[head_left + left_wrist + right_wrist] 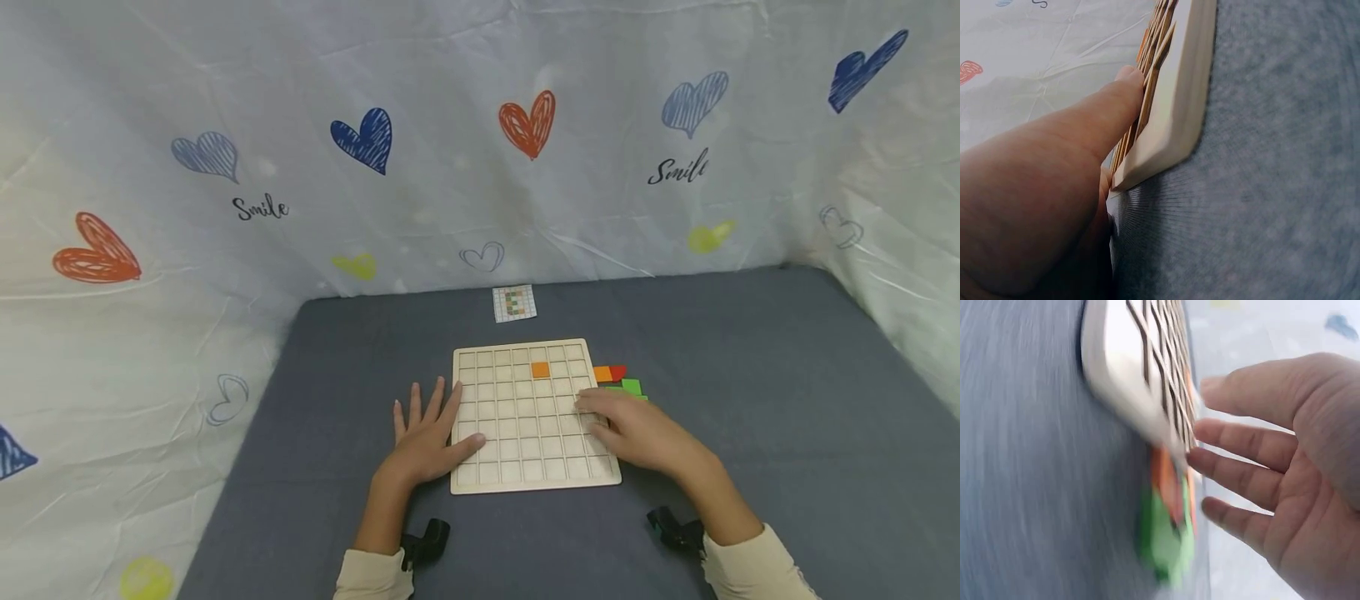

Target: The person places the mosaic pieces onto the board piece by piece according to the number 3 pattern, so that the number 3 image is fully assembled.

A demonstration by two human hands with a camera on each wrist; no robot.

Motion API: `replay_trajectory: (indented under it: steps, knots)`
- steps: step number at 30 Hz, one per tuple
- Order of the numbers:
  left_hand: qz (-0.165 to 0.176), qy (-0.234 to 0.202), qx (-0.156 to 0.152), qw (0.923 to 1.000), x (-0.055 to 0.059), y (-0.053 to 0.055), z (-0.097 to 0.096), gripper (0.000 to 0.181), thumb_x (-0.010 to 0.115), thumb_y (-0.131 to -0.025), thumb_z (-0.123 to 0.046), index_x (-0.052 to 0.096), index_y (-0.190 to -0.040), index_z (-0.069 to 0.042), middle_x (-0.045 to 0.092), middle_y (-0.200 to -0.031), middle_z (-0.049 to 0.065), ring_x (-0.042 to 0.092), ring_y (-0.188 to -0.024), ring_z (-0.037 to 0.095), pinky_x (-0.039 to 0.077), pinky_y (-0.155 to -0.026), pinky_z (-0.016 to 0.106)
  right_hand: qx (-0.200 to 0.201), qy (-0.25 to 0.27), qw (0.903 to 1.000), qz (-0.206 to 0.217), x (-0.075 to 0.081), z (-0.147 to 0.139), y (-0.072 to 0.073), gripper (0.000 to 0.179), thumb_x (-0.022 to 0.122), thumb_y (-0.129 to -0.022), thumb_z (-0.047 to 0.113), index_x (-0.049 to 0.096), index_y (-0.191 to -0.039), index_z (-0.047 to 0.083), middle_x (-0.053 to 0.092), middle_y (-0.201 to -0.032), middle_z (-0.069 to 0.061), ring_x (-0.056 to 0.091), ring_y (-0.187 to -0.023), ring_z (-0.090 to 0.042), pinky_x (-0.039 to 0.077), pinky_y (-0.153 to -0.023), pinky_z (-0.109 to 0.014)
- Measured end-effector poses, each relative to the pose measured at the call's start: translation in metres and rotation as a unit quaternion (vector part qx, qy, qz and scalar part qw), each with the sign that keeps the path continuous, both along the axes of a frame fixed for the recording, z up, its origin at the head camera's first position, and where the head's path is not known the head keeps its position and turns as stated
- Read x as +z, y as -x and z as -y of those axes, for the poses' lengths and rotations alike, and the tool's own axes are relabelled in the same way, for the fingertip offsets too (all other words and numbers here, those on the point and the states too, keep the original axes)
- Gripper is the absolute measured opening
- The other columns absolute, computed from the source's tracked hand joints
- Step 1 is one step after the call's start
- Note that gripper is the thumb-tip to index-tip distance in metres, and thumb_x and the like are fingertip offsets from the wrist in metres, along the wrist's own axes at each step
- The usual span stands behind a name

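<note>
A pale wooden grid board point(510, 450) lies flat on the grey tabletop, with one orange square tile point(541, 370) in a cell of an upper row. My left hand point(422, 446) is spread at the board's left side; its thumb rests on the board and the other fingers reach onto or over the cloth. Above the right edge hovers my right hand point(645, 431), fingers loosely bent and nothing visible between them. Just past that edge are another orange tile point(603, 374), a red piece point(618, 372) and green pieces point(632, 387), partly hidden by the right hand.
Behind the board lies a small card point(514, 303) printed with a coloured grid pattern. Grey cloth point(787, 375) covers the table. A white curtain point(442, 58) with printed hearts hangs along the back and sides. Black devices point(426, 542) are strapped at both wrists.
</note>
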State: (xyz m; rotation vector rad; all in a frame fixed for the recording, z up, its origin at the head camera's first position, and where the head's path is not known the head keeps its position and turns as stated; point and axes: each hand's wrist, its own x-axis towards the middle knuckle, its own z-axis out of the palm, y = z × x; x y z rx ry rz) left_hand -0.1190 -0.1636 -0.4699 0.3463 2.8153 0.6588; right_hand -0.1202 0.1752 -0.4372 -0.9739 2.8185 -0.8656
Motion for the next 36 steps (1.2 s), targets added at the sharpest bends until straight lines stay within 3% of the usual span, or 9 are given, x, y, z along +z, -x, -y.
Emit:
replay_trajectory:
  steps: [3, 8, 13, 22, 28, 36]
  knots:
    - [0.000, 0.003, 0.002, 1.0000, -0.001, -0.001, 0.000, 0.093, 0.053, -0.093, -0.068, 0.013, -0.163, -0.022, 0.000, -0.168, 0.008, -0.018, -0.149, 0.040, -0.016, -0.110, 0.065, -0.044, -0.007, 0.9988, -0.022, 0.003, -0.020, -0.005, 0.026, 0.072, -0.088, -0.001, 0.073, -0.113, 0.005, 0.069, -0.108, -0.004, 0.063, -0.100, -0.026, 0.052, -0.085, -0.046]
    - [-0.003, -0.001, -0.001, 1.0000, 0.000, 0.000, 0.001, 0.092, 0.053, -0.093, -0.067, 0.013, -0.163, -0.022, 0.000, -0.168, 0.008, -0.018, -0.148, 0.041, -0.016, -0.110, 0.065, -0.089, -0.038, 0.9952, 0.011, 0.007, -0.043, -0.012, 0.022, 0.080, -0.083, 0.004, 0.075, -0.103, 0.010, 0.068, -0.099, 0.002, 0.062, -0.084, -0.016, 0.053, -0.073, -0.041]
    - [-0.003, -0.003, 0.000, 1.0000, 0.003, 0.000, 0.000, 0.091, 0.054, -0.094, -0.066, 0.014, -0.163, -0.021, 0.000, -0.168, 0.009, -0.019, -0.148, 0.041, -0.017, -0.110, 0.064, -0.089, -0.049, 0.9943, 0.031, 0.003, -0.050, -0.014, 0.023, 0.085, -0.078, 0.008, 0.075, -0.098, 0.010, 0.064, -0.092, 0.005, 0.054, -0.074, -0.009, 0.050, -0.065, -0.034]
    - [-0.003, 0.002, 0.000, 1.0000, 0.000, 0.001, -0.001, 0.091, 0.053, -0.094, -0.067, 0.014, -0.163, -0.022, 0.000, -0.168, 0.009, -0.018, -0.148, 0.041, -0.016, -0.110, 0.065, -0.103, -0.062, 0.9917, 0.045, -0.001, -0.041, -0.018, 0.020, 0.086, -0.077, 0.011, 0.070, -0.088, 0.015, 0.048, -0.077, 0.006, 0.044, -0.068, -0.010, 0.039, -0.059, -0.031]
    - [0.000, -0.001, -0.002, 1.0000, 0.002, 0.001, -0.001, 0.092, 0.052, -0.094, -0.068, 0.013, -0.163, -0.023, -0.001, -0.168, 0.008, -0.019, -0.148, 0.041, -0.017, -0.110, 0.065, -0.116, -0.070, 0.9890, 0.060, 0.000, -0.040, -0.020, 0.022, 0.087, -0.076, 0.010, 0.069, -0.088, 0.014, 0.048, -0.075, 0.005, 0.044, -0.069, -0.011, 0.039, -0.059, -0.032]
    - [0.004, -0.003, 0.000, 1.0000, 0.003, 0.000, -0.001, 0.091, 0.053, -0.094, -0.066, 0.014, -0.163, -0.022, -0.001, -0.168, 0.008, -0.019, -0.148, 0.041, -0.017, -0.110, 0.064, -0.101, -0.062, 0.9901, 0.076, 0.000, -0.041, -0.021, 0.022, 0.085, -0.076, 0.005, 0.068, -0.086, 0.014, 0.050, -0.079, 0.005, 0.046, -0.070, -0.011, 0.042, -0.060, -0.032]
